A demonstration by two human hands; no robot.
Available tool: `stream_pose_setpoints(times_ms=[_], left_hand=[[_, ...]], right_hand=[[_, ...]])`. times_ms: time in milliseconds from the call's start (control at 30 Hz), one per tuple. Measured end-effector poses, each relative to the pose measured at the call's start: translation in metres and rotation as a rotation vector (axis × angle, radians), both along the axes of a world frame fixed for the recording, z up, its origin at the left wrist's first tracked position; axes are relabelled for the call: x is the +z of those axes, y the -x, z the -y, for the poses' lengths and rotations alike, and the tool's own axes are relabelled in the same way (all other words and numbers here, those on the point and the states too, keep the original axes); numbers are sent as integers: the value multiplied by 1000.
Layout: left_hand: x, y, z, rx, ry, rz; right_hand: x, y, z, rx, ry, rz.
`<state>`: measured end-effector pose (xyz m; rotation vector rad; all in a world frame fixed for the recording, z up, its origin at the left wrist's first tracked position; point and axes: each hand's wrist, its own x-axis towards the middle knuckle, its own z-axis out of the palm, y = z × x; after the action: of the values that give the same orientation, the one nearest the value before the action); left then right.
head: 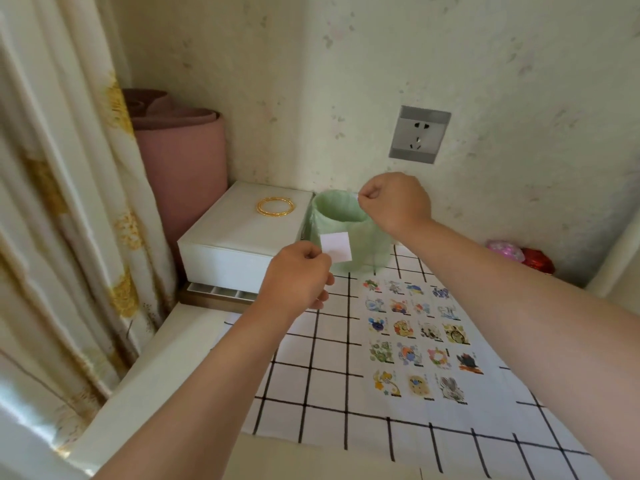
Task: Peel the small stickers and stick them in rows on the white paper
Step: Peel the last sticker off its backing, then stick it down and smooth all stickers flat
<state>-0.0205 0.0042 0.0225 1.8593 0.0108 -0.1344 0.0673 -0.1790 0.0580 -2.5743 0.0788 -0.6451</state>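
Observation:
A white paper [491, 348] lies on the checked tablecloth and carries several rows of small cartoon stickers [420, 336]. My left hand [298, 278] is raised above the table's left part and pinches a small white square of sticker backing [336, 247] by its lower left corner. My right hand [394, 202] is lifted higher, over the rim of a green-lined bin [341, 233], with fingers curled and a thin white edge of a sticker pinched at the fingertips [357, 196]. What that piece shows is hidden from view.
A white box [239, 237] with gold bangles [276, 206] stands at the back left, beside a rolled pink mat [183, 161] and a curtain [62, 202]. A wall socket [419, 134] is behind. Shiny pink and red objects [523, 256] sit at the back right.

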Motion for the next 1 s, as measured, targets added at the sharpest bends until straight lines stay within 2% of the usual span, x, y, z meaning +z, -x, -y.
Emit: stream_pose_setpoints(times_ms=[67,133,267,367,500,700,900,1000], left_hand=[[-2,-1,0,-15,35,-36],[-3,-2,0,-23,69,-66],[-6,-2,4,-57,107,-114],[-6,0,12,-75,117,-140],[-4,8,28,-122,130,-191],[-3,26,58,-186,163,-265],[-6,49,88,-338,225,-374],[-10,53,98,-376,264,-399]], right_hand=[[-5,-12,0,18,77,-94],[-8,-14,1,39,54,-121],[-8,11,3,77,95,64],[-10,49,9,204,67,198],[-18,98,22,376,109,151],[-41,142,43,369,232,122],[-57,166,69,269,328,248],[-60,175,80,228,269,253]])
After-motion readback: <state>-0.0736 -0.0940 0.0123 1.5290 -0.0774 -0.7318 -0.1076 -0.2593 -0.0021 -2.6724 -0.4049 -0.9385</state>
